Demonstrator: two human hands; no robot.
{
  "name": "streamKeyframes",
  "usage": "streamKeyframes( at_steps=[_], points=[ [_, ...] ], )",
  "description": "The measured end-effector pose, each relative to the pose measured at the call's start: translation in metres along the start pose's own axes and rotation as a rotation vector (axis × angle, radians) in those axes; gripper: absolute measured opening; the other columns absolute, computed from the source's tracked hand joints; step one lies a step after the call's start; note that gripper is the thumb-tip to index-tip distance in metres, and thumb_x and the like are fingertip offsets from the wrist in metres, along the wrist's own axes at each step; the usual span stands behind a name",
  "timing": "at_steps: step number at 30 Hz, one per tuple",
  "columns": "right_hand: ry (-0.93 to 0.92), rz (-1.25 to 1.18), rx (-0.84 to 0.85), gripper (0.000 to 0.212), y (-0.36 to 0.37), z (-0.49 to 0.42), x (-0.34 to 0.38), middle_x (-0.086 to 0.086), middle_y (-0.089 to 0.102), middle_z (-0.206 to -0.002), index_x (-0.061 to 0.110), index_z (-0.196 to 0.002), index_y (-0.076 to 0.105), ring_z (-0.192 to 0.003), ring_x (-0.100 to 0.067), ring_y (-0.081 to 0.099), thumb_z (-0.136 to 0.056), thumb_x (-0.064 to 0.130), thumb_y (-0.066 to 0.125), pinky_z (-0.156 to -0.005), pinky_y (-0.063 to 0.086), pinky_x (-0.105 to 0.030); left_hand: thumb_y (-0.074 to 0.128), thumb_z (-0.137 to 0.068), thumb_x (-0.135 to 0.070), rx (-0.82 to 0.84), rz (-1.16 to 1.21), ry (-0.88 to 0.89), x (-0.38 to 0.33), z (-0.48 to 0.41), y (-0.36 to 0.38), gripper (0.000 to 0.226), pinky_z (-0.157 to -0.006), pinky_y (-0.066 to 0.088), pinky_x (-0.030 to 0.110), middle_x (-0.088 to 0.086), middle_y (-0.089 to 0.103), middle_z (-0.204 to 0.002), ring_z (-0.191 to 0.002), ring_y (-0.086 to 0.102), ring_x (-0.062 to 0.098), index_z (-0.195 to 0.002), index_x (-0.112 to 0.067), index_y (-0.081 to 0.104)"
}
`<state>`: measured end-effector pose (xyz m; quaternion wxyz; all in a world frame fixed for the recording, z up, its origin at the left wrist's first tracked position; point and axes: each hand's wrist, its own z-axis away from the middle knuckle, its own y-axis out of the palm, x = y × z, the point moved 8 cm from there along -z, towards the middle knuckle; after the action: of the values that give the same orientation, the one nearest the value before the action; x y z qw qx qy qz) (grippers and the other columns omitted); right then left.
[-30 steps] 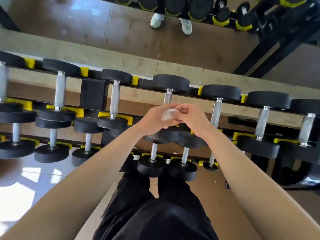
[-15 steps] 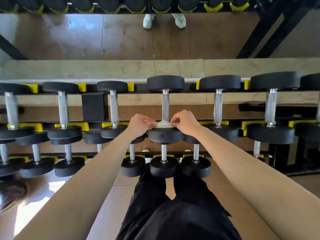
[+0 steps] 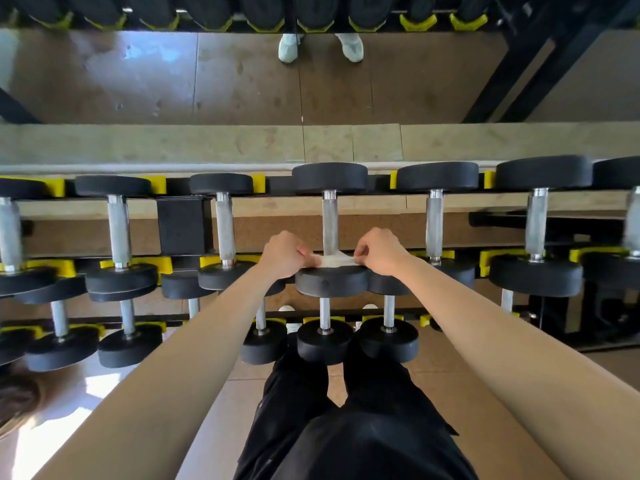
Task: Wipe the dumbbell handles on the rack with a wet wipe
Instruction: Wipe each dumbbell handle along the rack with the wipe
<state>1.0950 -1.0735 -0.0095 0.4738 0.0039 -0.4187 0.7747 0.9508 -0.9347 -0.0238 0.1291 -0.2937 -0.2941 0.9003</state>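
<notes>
**Wet wipe stretched across a dumbbell handle on the top tier**

A black rack (image 3: 183, 225) with yellow cradles (image 3: 157, 264) runs across the view, standing on a pale tiled floor (image 3: 214, 420) against a mirror wall (image 3: 242, 81) that reflects brown flooring, a second row of weights and a pair of light shoes (image 3: 320, 46).

From left to right, the top tier shows seven dumbbells with black round heads and knurled steel grips, the outermost ones cut by the frame edges. Lower tiers hold smaller dumbbells; their count cannot be told because arms and upper weights hide some.

The left hand (image 3: 282, 254) sits just left of the fourth dumbbell's handle (image 3: 329, 220), its fingers pinched shut on the left end of the wet wipe (image 3: 335, 260). The wipe, a white strip, lies pulled taut sideways across the near end of that handle, touching the steel right above the near black head (image 3: 330, 280). The right hand (image 3: 381, 252) mirrors the left on the other side of the handle, fingers clenched on the wipe's right end. Both forearms are bare, and black trousers (image 3: 346, 427) fill the lower middle.
</notes>
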Motion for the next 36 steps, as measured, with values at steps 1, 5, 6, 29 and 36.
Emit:
streamKeyframes(
  at_steps=[1, 5, 6, 29, 36],
  points=[
    [0.034, 0.000, -0.010, 0.012, -0.003, -0.001, -0.009, -0.004, 0.072, -0.100, 0.015, -0.102, 0.077, -0.085, -0.015, 0.065, -0.091, 0.017, 0.072, -0.078, 0.051, -0.025, 0.076, -0.086, -0.043, 0.017, -0.022, 0.040, -0.009, 0.000, 0.002, 0.025, -0.080, 0.061, 0.037, -0.001, 0.075, -0.089, -0.083, 0.070, 0.018, -0.093, -0.019, 0.081],
    [0.012, 0.021, 0.012, 0.012, 0.001, -0.004, 0.000, -0.003, 0.072, -0.099, 0.015, -0.101, 0.076, -0.086, -0.015, 0.065, -0.091, 0.020, 0.071, -0.081, 0.053, -0.027, 0.077, -0.085, -0.043, -0.060, -0.052, 0.006, 0.000, -0.002, -0.005, 0.027, -0.078, 0.061, 0.034, 0.001, 0.076, -0.092, -0.079, 0.068, 0.016, -0.095, -0.019, 0.081],
    [-0.032, 0.023, 0.037, 0.012, 0.005, -0.004, 0.012, -0.002, 0.072, -0.098, 0.015, -0.101, 0.076, -0.087, -0.015, 0.065, -0.092, 0.020, 0.070, -0.082, 0.053, -0.027, 0.078, -0.085, -0.041, -0.099, -0.043, -0.036, 0.010, -0.003, -0.008, 0.028, -0.079, 0.060, 0.033, 0.003, 0.077, -0.098, -0.080, 0.068, 0.017, -0.099, -0.017, 0.081],
    [-0.039, -0.060, -0.262, 0.010, -0.027, -0.026, 0.014, 0.002, 0.062, -0.091, 0.017, -0.100, 0.063, -0.081, -0.012, 0.062, -0.101, 0.024, 0.056, -0.067, 0.044, -0.019, 0.065, -0.097, -0.029, -0.471, 0.288, -0.058, -0.006, -0.017, -0.049, 0.025, -0.066, 0.040, 0.013, 0.002, 0.071, -0.103, -0.083, 0.058, 0.009, -0.113, -0.010, 0.070],
    [0.322, -0.601, -0.457, 0.021, -0.050, -0.034, -0.015, -0.002, 0.067, -0.094, 0.010, -0.103, 0.070, -0.086, -0.015, 0.062, -0.098, 0.029, 0.062, -0.074, 0.051, -0.026, 0.067, -0.095, -0.035, -0.493, 0.502, -0.079, -0.025, -0.030, -0.048, 0.023, -0.075, 0.045, 0.023, -0.006, 0.066, -0.091, -0.085, 0.061, 0.011, -0.105, -0.015, 0.071]
  ],
)
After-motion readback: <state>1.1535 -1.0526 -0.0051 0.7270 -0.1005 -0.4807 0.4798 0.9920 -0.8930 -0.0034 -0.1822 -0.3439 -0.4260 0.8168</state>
